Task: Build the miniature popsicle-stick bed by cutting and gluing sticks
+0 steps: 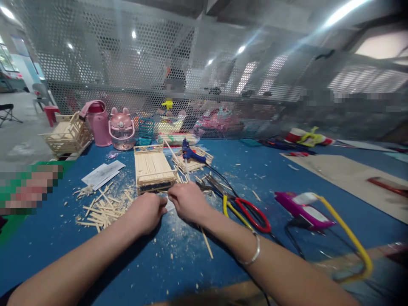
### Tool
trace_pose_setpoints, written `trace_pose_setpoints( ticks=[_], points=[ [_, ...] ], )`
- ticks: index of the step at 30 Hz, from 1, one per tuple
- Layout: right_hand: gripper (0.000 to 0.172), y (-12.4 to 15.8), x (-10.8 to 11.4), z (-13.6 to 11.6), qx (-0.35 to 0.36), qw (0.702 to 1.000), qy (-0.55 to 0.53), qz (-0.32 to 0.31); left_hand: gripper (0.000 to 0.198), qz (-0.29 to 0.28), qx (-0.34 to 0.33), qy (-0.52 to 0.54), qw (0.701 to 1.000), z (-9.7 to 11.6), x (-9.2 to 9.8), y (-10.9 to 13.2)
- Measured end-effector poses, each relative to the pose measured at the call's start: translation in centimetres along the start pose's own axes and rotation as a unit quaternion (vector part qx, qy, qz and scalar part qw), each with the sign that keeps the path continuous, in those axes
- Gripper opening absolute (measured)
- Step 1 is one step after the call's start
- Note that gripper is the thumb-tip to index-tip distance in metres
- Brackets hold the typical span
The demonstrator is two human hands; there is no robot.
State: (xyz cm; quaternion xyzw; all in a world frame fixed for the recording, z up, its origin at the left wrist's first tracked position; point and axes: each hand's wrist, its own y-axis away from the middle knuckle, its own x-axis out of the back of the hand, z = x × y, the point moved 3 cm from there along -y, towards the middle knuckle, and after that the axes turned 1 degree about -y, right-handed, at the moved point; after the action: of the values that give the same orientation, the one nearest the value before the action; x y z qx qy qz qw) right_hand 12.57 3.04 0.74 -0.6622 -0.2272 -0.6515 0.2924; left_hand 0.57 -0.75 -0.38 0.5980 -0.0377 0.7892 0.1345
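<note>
My left hand [145, 212] and my right hand [188, 200] meet knuckles-up on the blue table [172, 263], fingers curled under; what they pinch between them is hidden, apart from a pale scrap at the fingertips. Just beyond them stands a flat stick-built panel with raised rails [152, 168]. A loose wooden stick [207, 243] lies under my right wrist, which wears a silver bracelet [253, 253]. Left of my left hand lies a heap of cut sticks [102, 209].
A blue glue gun [190, 154] rests on another stick frame behind the panel. Red- and yellow-handled cutters [247, 212] and a purple tool with yellow hoop [306, 208] lie right. Pink bottles [108, 125], a stick house [66, 135], mesh screen [191, 63] behind.
</note>
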Motion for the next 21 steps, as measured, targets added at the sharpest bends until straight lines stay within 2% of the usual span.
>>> trace_pose_setpoints(
  ticks=[4, 10, 15, 21],
  points=[
    [0.018, 0.13, 0.06, -0.20, 0.013, 1.000, 0.007, -0.023, 0.021, 0.004, 0.008, 0.001, 1.000, 0.16, 0.24, 0.08],
    [0.020, -0.42, 0.03, 0.02, 0.005, 1.000, -0.012, -0.008, 0.020, -0.002, -0.002, 0.002, 1.000, 0.09, 0.23, 0.10],
    [0.018, 0.06, -0.04, 0.14, 0.012, 0.999, -0.013, -0.032, 0.022, -0.006, -0.015, 0.003, 1.000, 0.14, 0.15, 0.11],
    [0.018, 0.40, -0.15, 0.16, 0.037, 0.999, -0.012, -0.007, 0.021, -0.008, -0.009, 0.001, 1.000, 0.20, 0.22, 0.09]
  ],
)
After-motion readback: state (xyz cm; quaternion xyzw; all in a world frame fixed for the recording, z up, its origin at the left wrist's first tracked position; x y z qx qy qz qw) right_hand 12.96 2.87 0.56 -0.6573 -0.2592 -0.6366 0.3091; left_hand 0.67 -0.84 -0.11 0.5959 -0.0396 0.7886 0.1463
